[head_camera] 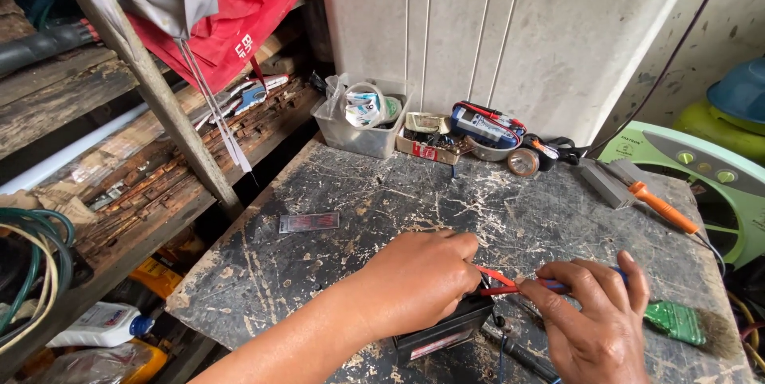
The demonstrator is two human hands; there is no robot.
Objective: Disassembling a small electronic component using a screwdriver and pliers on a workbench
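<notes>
Two hands working just above the black box (442,335): left hand (418,280) curling narrow, pinching a red wire (496,276); right hand (594,320) half-closed, gripping a red-and-blue tool (510,289).

Cluttered repair workshop: scarred workbench (335,256), soldering iron (661,207), tape rolls (523,162), parts tub (358,133).

clear plastic tub (360,135) | orange-handled soldering iron (660,205) | green brush (685,324) | tape roll (523,162) | red cloth (231,13)
</notes>
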